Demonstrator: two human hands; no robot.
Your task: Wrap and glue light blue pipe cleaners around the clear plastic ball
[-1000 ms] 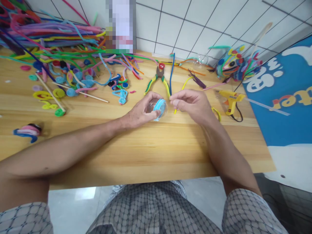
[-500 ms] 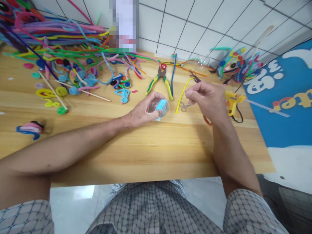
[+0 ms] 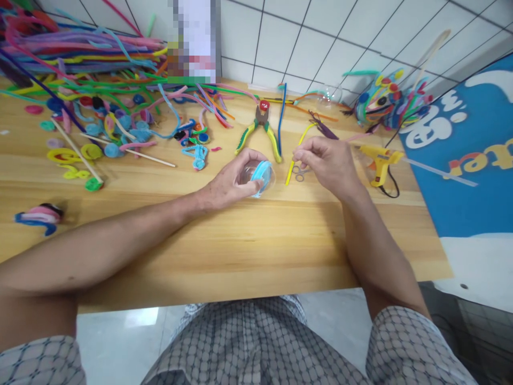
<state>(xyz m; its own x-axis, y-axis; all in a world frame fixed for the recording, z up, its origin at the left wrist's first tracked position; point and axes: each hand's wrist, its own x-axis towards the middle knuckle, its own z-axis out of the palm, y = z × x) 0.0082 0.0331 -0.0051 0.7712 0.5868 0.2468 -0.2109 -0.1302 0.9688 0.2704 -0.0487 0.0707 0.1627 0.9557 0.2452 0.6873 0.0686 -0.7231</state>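
Note:
My left hand (image 3: 230, 182) is curled round a clear round dish (image 3: 269, 179) that holds a coil of light blue pipe cleaner (image 3: 259, 174), resting on the wooden table (image 3: 224, 240). My right hand (image 3: 326, 163) hovers just to the right, fingers pinched together at a yellow pipe cleaner (image 3: 295, 152). Small grey scissors (image 3: 298, 172) lie right under its fingertips. I cannot make out whether the fingers grip the yellow strand or only touch it.
Green-and-yellow pliers (image 3: 260, 131) and a dark blue pipe cleaner (image 3: 281, 117) lie behind the hands. A yellow glue gun (image 3: 379, 160) sits at the right. Heaps of coloured pipe cleaners (image 3: 80, 59), coiled discs and wooden sticks (image 3: 132, 152) cover the far left. A pipe-cleaner figure (image 3: 385, 101) stands at the back right.
My right hand moved right and away from the dish, then came back a little leftward over the scissors. My left hand has stayed on the dish.

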